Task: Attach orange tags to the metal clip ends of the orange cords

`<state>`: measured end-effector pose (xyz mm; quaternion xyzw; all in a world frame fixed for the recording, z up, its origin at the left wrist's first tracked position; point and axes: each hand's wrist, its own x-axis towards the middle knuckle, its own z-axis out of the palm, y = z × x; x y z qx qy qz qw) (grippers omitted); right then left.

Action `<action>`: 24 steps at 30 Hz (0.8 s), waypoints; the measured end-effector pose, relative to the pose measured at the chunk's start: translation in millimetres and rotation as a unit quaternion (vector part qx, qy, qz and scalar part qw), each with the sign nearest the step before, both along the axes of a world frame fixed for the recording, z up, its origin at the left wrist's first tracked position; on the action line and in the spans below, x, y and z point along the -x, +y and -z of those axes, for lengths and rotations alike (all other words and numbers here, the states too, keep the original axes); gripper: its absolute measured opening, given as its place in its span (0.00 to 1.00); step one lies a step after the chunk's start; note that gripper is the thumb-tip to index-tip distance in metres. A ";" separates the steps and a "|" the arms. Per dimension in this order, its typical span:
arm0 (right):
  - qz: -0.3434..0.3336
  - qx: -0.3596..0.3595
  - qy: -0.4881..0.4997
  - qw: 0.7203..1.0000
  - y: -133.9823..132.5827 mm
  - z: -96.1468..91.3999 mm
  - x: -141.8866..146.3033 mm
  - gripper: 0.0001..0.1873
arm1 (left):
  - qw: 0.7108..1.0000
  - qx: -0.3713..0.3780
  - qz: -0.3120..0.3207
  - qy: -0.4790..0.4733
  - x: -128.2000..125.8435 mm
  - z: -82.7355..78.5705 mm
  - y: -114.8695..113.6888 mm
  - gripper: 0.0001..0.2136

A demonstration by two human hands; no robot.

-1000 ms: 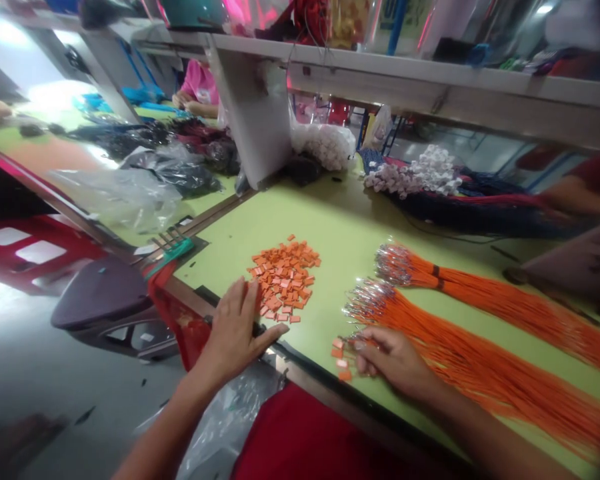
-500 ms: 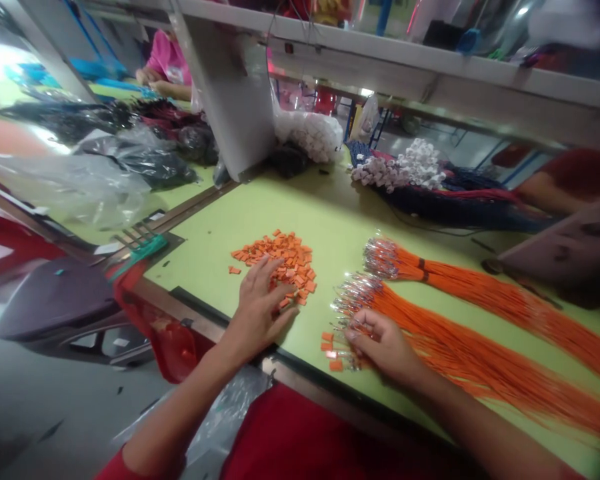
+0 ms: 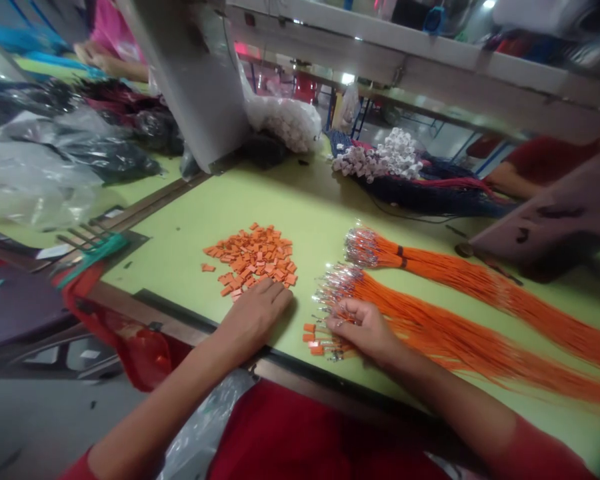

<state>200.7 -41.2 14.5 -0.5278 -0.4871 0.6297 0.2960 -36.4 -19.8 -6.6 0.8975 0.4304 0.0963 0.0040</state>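
Note:
On the green table lies a loose pile of small orange plastic connector housings (image 3: 260, 253). My left hand (image 3: 260, 313) rests at the near edge of that pile, back upward and fingers curled together; its fingertips are hidden, and what they hold cannot be made out. My right hand (image 3: 365, 327) pinches the metal-tipped end of an orange wire, thumb against forefinger. This wire belongs to a spread bundle of orange wires (image 3: 420, 320) running off to the right. Left of the right hand, several wire ends carry orange housings (image 3: 314, 343).
A second, taped orange wire bundle (image 3: 445, 265) lies behind. Dark wires with white connectors (image 3: 380, 160) and a clear bag of white pieces (image 3: 290, 123) sit farther back. A green-wrapped pronged fixture (image 3: 95, 247) is at the left edge. Other people work beyond.
My left hand has drawn back toward the near edge of the pile, and its spread fingers have curled in. My right hand keeps its pinch among the wire ends. The camera view has shifted.

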 end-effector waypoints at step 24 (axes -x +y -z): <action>-0.025 -0.057 0.052 0.997 -1.5 1.3 -3.1 0.19 | 0.582 0.449 -0.207 -0.645 -57.2 -2.2 -48.6 0.13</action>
